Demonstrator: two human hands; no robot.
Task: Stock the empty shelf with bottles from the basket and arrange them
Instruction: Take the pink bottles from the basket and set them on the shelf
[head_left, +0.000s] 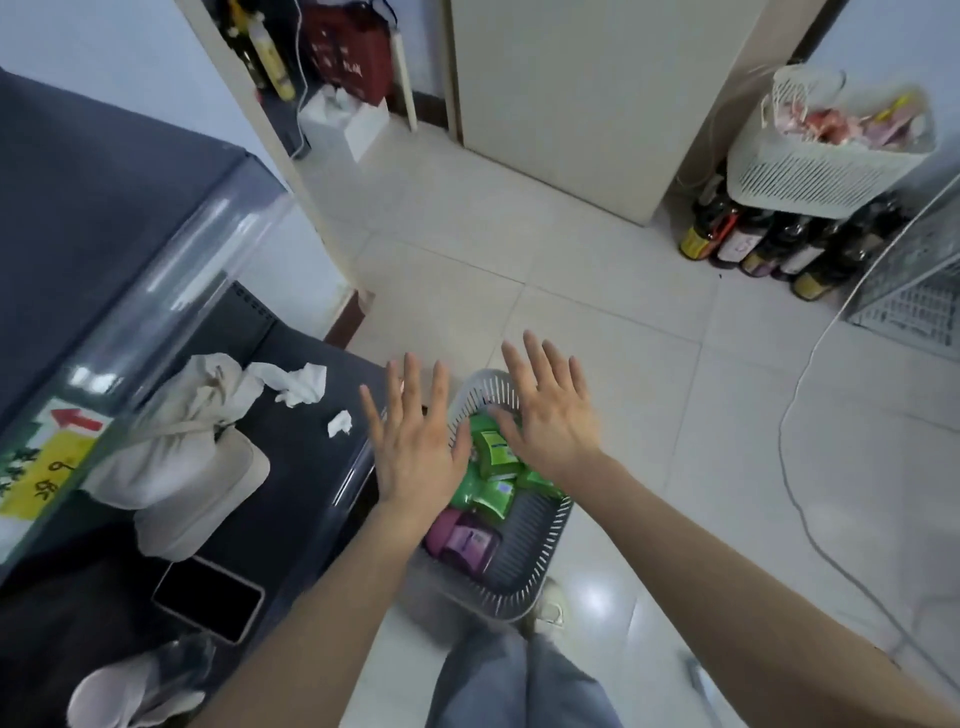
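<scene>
Left edge: dark table (301, 493) with a clear glossy sheet curling over its edge. On it are a yellow label (49, 478) with a red arrow, a slumped beige cloth bag (182, 457), crumpled white tissues (298, 382) and a flat black phone (208, 597) lying face up.

Just right of the table edge: left hand (415, 452), back up, fingers straight and spread wide, holding nothing.

Under and between the hands: basket (519, 551) of pale slotted plastic with a grey inside, sitting on the floor beside the table. Green bottles (491, 467) lie jumbled at its far end and purple bottles (467, 543) at the near end, all on their sides.

Right hand (556, 421): also flat, fingers splayed and empty, above the basket's far rim. Cannot tell if either hand touches the basket.

Floor (597, 322): large pale glossy tiles with thin grout lines. A white cabinet (597, 93) stands at the back.

Right: a row of dark glass bottles (769, 244) stands on the floor, with a white slotted bin (821, 166) of mixed items resting on top. A white wire rack (914, 291) is at the far edge, and a thin white cable (789, 447) loops across the tiles.
</scene>
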